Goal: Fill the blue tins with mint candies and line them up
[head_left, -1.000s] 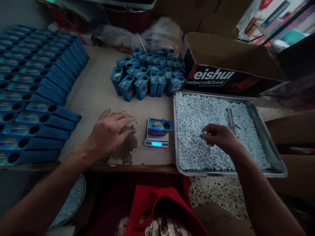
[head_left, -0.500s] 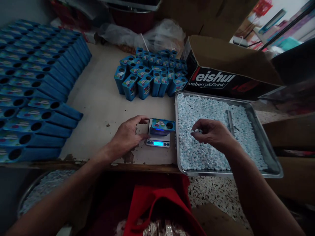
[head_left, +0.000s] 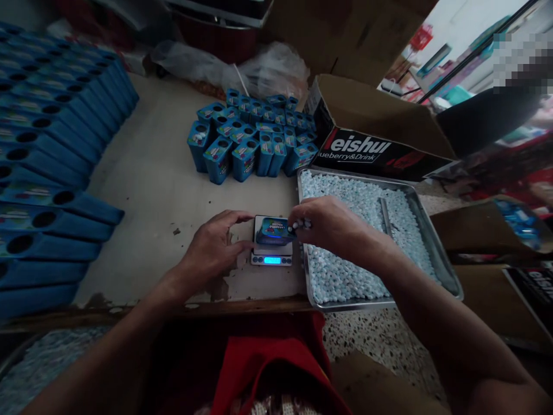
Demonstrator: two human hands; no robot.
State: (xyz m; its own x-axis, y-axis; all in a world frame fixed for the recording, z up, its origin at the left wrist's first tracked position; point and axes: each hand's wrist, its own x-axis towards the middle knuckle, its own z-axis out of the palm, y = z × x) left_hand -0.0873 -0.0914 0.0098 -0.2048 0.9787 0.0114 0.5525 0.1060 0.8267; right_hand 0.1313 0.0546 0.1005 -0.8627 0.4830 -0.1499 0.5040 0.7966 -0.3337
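Note:
A small digital scale (head_left: 272, 250) with a lit blue display stands near the table's front edge. On its plate sits a blue candy box (head_left: 273, 229) with a round hole at its right end. My right hand (head_left: 322, 226) is closed around several small white candies (head_left: 301, 223) and hovers at that hole, partly hiding it. My left hand (head_left: 218, 239) lies just left of the scale, thumb and fingers apart, with nothing in it. A metal tray (head_left: 307, 276) full of pale blue and white candies (head_left: 345, 276) stands right of the scale.
Several blue boxes (head_left: 244, 155) cluster behind the scale. Rows of similar boxes (head_left: 47, 219) fill the table's left side. An open carton (head_left: 380, 153) stands behind the tray, where a metal strip (head_left: 385, 216) lies on the candies. Plastic bags (head_left: 276, 69) lie at the back.
My right hand has moved left from above the tray to the box's hole, carrying candies. My left hand stays open beside the scale. The camera view has shifted slightly right.

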